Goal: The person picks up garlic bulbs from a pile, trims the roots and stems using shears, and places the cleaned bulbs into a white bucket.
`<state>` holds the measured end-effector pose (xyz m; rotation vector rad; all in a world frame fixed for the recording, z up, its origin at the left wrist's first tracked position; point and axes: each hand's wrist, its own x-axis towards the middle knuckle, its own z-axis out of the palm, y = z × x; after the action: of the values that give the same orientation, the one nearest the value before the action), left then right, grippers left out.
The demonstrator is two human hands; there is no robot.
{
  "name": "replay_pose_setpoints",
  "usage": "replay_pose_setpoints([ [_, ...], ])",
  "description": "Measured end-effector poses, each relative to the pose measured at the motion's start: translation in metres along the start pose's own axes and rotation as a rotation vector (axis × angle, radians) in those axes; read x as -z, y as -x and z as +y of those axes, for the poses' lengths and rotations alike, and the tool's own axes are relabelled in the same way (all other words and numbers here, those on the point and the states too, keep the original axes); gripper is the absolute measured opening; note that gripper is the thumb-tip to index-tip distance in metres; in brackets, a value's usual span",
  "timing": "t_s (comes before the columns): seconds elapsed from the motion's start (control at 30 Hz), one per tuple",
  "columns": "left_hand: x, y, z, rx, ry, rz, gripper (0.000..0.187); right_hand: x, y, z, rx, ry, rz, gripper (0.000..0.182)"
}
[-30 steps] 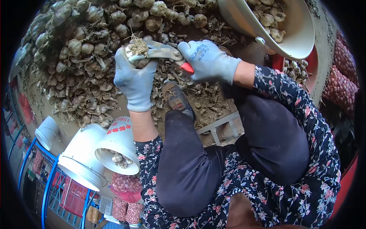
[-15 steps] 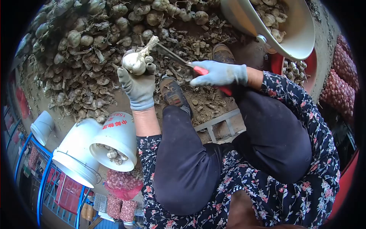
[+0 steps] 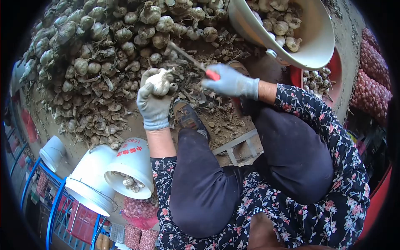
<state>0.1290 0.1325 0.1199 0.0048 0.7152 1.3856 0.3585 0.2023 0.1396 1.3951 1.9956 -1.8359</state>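
Note:
My left hand [image 3: 155,105], in a pale knit glove, grips a garlic bulb [image 3: 161,84] in its fingers, left of centre. The bulb's stem end points up and right and looks short. My right hand [image 3: 230,81], gloved in light blue-grey, is closed round the red handle of a knife [image 3: 188,57]. Its narrow blade slants up and left, above the bulb and apart from it. Behind both hands lies a big heap of garlic bulbs [image 3: 96,66] with dry stems, and cut scraps [image 3: 196,89] litter the ground beneath the blade.
A tilted cream bucket [image 3: 318,50] holding garlic bulbs stands upper right, beside a red basin [image 3: 336,79] with more garlic. White buckets [image 3: 89,166] lie lower left near a blue metal frame [image 3: 54,212]. Net sacks [image 3: 371,98] sit far right. My knees and shoes are close below.
The bulb's long stem now looks cut short. My left hand has come down and right, turning the bulb. My right hand has shifted slightly left with the knife.

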Motion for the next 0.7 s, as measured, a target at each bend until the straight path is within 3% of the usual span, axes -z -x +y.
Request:
replay_pose_setpoints([
  [0.07, 0.009, 0.002, 0.012, -0.031, -0.018, 0.006, 0.034, 0.013, -0.020, -0.006, -0.027, 0.208, 0.256, 0.036],
  [0.17, 0.012, 0.002, 0.017, -0.004, -0.086, 0.137, 0.025, 0.028, -0.048, -0.028, -0.010, 0.427, 0.438, 0.049],
  [0.27, 0.010, -0.004, 0.012, -0.014, -0.322, 0.177, 0.022, 0.031, -0.078, -0.044, 0.000, 0.618, 0.528, 0.046],
  [0.33, -0.004, -0.007, 0.015, 0.086, -0.437, 0.240, 0.009, 0.040, -0.089, -0.059, -0.020, 0.565, 0.492, 0.045],
  [0.4, 0.006, -0.020, 0.023, 0.037, -0.637, 0.157, 0.015, 0.046, -0.095, -0.066, -0.032, 0.519, 0.457, 0.045],
  [0.6, -0.038, -0.080, 0.058, -0.176, -0.958, 0.372, 0.011, 0.048, -0.088, -0.057, -0.088, 0.554, 0.415, 0.047],
  [0.7, -0.048, -0.094, 0.060, -0.160, -0.993, 0.361, 0.013, 0.044, -0.090, -0.054, -0.091, 0.597, 0.470, 0.049],
])
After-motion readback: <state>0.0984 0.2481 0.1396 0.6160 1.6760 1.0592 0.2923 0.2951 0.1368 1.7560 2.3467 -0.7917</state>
